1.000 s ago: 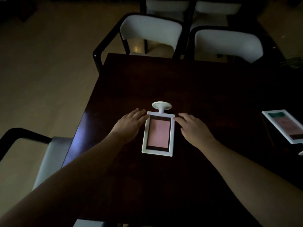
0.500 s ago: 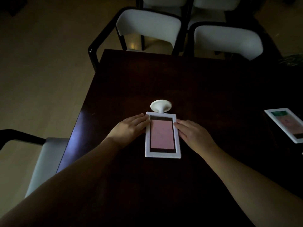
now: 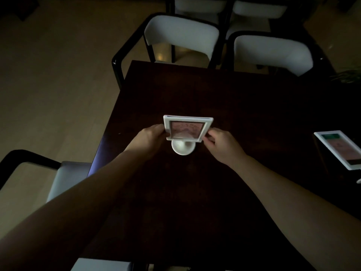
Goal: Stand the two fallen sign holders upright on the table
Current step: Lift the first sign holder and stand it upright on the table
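Left hand (image 3: 150, 138) and right hand (image 3: 221, 145) pinch the side edges of the holder (image 3: 186, 128) near the table's (image 3: 234, 98) middle, probably to steady it on its base; the second holder (image 3: 340, 148) lies flat at the right edge.

Two bare forearms in view, no sleeves down to the frame edge. Left hand (image 3: 148, 138) and right hand (image 3: 222, 145) ungloved. No rings, watch or bands visible in dim light.
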Available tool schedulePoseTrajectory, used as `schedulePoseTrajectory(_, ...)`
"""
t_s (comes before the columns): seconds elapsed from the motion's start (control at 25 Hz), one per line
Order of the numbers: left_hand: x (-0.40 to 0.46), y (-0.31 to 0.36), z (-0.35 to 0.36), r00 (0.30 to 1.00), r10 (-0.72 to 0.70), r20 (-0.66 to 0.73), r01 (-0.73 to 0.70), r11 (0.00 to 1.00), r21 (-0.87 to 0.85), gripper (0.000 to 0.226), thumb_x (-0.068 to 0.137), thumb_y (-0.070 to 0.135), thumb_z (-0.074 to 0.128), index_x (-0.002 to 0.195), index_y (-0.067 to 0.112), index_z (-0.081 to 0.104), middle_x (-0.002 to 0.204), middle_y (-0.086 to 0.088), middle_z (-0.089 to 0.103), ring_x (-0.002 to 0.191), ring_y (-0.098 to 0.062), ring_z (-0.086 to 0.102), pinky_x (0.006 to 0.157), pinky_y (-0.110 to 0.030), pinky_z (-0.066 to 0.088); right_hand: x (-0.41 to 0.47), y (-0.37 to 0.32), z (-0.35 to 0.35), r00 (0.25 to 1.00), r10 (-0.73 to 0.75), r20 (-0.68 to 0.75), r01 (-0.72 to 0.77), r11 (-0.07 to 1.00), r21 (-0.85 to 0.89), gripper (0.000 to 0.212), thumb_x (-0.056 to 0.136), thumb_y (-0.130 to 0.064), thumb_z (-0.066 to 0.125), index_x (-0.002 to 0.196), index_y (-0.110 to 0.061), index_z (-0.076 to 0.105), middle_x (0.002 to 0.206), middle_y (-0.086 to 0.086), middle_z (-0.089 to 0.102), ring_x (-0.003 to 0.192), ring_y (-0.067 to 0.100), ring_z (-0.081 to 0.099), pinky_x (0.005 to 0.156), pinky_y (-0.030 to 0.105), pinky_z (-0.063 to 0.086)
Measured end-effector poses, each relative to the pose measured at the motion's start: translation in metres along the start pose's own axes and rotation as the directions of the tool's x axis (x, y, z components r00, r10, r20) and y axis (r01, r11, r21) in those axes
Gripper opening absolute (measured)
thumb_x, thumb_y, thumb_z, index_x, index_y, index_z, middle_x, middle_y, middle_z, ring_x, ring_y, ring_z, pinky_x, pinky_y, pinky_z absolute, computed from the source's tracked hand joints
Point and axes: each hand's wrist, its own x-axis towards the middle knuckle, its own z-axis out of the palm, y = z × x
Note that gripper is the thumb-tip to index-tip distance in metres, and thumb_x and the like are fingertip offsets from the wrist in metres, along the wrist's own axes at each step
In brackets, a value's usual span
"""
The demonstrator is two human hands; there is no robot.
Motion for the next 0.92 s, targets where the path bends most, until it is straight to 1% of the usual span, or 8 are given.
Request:
schedulePoseTrajectory(0.12, 0.0, -0.01, 0.0, 0.999, -0.051, 0.008, 0.051, 0.999, -0.013, 0.015, 0.099, 0.02, 0.055, 0.104, 0.01, 0.064, 0.098, -0.005, 0.069, 0.085, -0.021, 0.063, 0.076, -0.044, 0.05, 0.002, -0.003, 0.012, 0.999, 0.051, 0.012, -0.051, 0.998, 0.031, 0.012, 0.096, -0.021, 0.059, 0.102, -0.013, 0.066, 0.078, -0.009, 0.059, 0.06, -0.004, 0.054, 0.049, 0.012, 0.034)
schedulePoseTrajectory(0.28, -0.006, -0.018, 0.006, 0.994, -0.108, 0.0, 0.107, 0.99, -0.097, 0.021, 0.097, 0.034, 0.057, 0.115, 0.023, 0.058, 0.109, 0.0, 0.068, 0.095, -0.018, 0.066, 0.073, -0.028, 0.051, -0.001, -0.007, 0.019, 0.99, 0.14, 0.014, -0.141, 0.988, 0.066, 0.023, 0.097, -0.029, 0.057, 0.114, -0.014, 0.064, 0.096, -0.002, 0.067, 0.066, -0.005, 0.058, 0.052, 0.01, 0.04)
schedulePoseTrajectory(0.36, -0.015, -0.023, 0.013, 0.977, -0.213, 0.002, 0.213, 0.975, -0.061, 0.053, 0.091, 0.046, 0.062, 0.136, 0.023, 0.045, 0.132, -0.003, 0.061, 0.115, -0.019, 0.061, 0.087, -0.037, 0.054, -0.011, -0.008, 0.022, 0.957, 0.285, 0.048, -0.288, 0.954, 0.084, 0.041, 0.095, -0.038, 0.058, 0.132, -0.018, 0.057, 0.114, -0.004, 0.065, 0.087, 0.005, 0.066, 0.071, 0.024, 0.054)
schedulePoseTrajectory(0.44, -0.03, -0.026, 0.022, 0.955, -0.294, -0.046, 0.298, 0.947, 0.121, 0.072, 0.088, 0.054, 0.061, 0.145, 0.018, 0.035, 0.145, -0.008, 0.05, 0.13, -0.026, 0.05, 0.097, -0.047, 0.05, -0.027, -0.007, 0.025, 0.926, 0.375, 0.045, -0.374, 0.927, -0.017, 0.049, 0.096, -0.04, 0.057, 0.139, -0.019, 0.051, 0.126, -0.002, 0.063, 0.108, 0.016, 0.063, 0.088, 0.036, 0.054)
schedulePoseTrajectory(0.52, -0.045, -0.02, 0.033, 0.96, -0.277, -0.047, 0.278, 0.917, 0.285, 0.079, 0.088, 0.061, 0.054, 0.149, 0.017, 0.032, 0.154, -0.009, 0.041, 0.144, -0.031, 0.031, 0.109, -0.052, 0.039, -0.045, -0.007, 0.031, 0.941, 0.329, 0.076, -0.318, 0.939, -0.13, 0.049, 0.098, -0.041, 0.05, 0.142, -0.019, 0.049, 0.139, 0.002, 0.057, 0.127, 0.019, 0.052, 0.101, 0.037, 0.045)
schedulePoseTrajectory(0.6, -0.057, -0.011, 0.047, 0.976, -0.209, 0.053, 0.174, 0.907, 0.384, 0.082, 0.088, 0.066, 0.043, 0.153, 0.021, 0.026, 0.162, -0.006, 0.027, 0.152, -0.029, 0.007, 0.118, -0.057, 0.02, -0.057, -0.011, 0.04, 0.952, 0.234, 0.195, -0.2, 0.963, -0.183, 0.056, 0.101, -0.045, 0.04, 0.15, -0.019, 0.038, 0.156, 0.0, 0.039, 0.146, 0.016, 0.027, 0.114, 0.038, 0.028)
schedulePoseTrajectory(0.72, -0.064, -0.002, 0.068, 0.962, -0.184, 0.2, 0.069, 0.876, 0.477, 0.087, 0.083, 0.067, 0.029, 0.158, 0.025, 0.012, 0.167, -0.002, 0.01, 0.151, -0.027, -0.013, 0.118, -0.061, 0.002, -0.062, -0.017, 0.056, 0.927, 0.141, 0.348, -0.043, 0.961, -0.275, 0.068, 0.1, -0.059, 0.02, 0.158, -0.025, 0.013, 0.166, -0.008, 0.006, 0.15, 0.01, -0.008, 0.12, 0.039, 0.002)
schedulePoseTrajectory(0.92, -0.059, -0.004, 0.083, 0.926, -0.255, 0.278, 0.082, 0.855, 0.512, 0.086, 0.081, 0.065, 0.021, 0.158, 0.03, 0.0, 0.168, 0.002, -0.003, 0.15, -0.027, -0.019, 0.118, -0.06, -0.006, -0.05, -0.015, 0.076, 0.894, 0.156, 0.419, 0.004, 0.935, -0.355, 0.078, 0.093, -0.07, 0.003, 0.158, -0.027, 0.006, 0.167, -0.006, -0.004, 0.15, 0.014, -0.016, 0.121, 0.044, -0.005)
